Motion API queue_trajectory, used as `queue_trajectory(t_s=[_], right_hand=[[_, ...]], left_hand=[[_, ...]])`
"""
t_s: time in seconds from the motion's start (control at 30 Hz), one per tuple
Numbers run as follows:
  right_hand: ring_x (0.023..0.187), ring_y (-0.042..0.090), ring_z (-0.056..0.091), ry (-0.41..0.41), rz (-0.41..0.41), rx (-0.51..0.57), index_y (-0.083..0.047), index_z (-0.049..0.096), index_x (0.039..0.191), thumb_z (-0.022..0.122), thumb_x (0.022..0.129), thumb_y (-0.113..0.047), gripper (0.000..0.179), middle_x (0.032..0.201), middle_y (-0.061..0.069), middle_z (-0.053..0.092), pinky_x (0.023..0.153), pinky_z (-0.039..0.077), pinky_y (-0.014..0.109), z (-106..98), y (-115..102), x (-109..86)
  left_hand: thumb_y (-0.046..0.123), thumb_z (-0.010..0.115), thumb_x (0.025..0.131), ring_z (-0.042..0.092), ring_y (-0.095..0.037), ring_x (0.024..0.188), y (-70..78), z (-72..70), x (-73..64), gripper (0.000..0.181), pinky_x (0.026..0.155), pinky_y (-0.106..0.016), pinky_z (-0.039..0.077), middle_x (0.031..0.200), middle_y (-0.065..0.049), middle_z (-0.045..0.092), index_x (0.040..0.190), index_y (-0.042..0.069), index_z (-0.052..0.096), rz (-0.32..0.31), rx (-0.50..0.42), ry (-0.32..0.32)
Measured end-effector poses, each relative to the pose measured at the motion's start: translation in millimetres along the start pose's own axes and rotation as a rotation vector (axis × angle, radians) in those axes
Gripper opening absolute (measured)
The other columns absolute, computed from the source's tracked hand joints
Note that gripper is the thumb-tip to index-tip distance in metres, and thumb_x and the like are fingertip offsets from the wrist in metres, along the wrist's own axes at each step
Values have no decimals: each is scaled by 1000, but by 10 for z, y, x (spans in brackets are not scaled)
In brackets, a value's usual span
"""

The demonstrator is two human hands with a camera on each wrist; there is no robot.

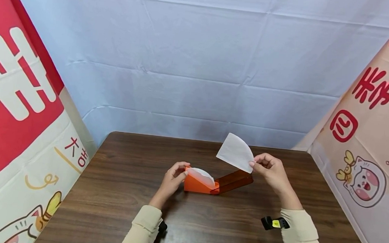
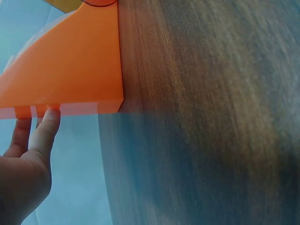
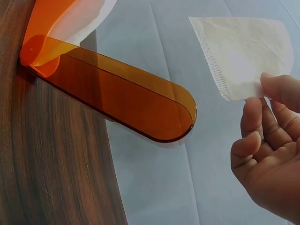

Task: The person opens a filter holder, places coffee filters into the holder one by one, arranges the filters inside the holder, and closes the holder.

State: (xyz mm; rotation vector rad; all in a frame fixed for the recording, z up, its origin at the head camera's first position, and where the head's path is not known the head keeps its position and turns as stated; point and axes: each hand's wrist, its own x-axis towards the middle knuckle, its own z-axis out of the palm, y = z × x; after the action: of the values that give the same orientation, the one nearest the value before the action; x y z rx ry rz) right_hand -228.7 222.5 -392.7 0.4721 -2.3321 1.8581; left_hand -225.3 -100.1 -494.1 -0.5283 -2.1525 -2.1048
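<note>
An orange coffee filter holder (image 1: 199, 184) stands on the table with white paper filters (image 1: 204, 176) inside. Its see-through amber lid (image 1: 235, 181) is swung out to the right, as the right wrist view also shows at the lid's hinge (image 3: 33, 52). My left hand (image 1: 174, 178) holds the holder by its tall left end, thumb and fingers at that wall (image 2: 77, 107). Above the lid, my right hand (image 1: 273, 172) pinches one coffee filter (image 1: 235, 152) by its corner between thumb and index finger. This filter's crimped seam (image 3: 211, 58) shows in the right wrist view.
The dark wooden table (image 1: 128, 162) ends at a pale blue cloth backdrop (image 1: 197, 80). Printed cloths hang at the left (image 1: 19, 88) and right (image 1: 373, 147). A black strap with a yellow label (image 1: 275, 223) is on the right wrist.
</note>
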Motion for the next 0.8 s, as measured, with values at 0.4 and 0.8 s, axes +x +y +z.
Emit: queue_trajectory(t_s=[0.4,0.8], right_hand=[[55,17,49,-164,24,-114,9,58,88,64,85,3,9,70,19,57,44,40,25,100,-67,72],[56,14,47,-186,8,-193,-1,62,87,69,84,-10,11,69,9,56,47,40,26,167,210,174]], left_hand=[[0,53,91,55,-31,94,-13,6,-6,27,74,-55,49,109,-22,57,118,-5,54,6,2,17],[-2,55,89,56,-26,91,-48,19,6,27,70,-56,49,107,-20,58,116,-1,57,19,2,38]])
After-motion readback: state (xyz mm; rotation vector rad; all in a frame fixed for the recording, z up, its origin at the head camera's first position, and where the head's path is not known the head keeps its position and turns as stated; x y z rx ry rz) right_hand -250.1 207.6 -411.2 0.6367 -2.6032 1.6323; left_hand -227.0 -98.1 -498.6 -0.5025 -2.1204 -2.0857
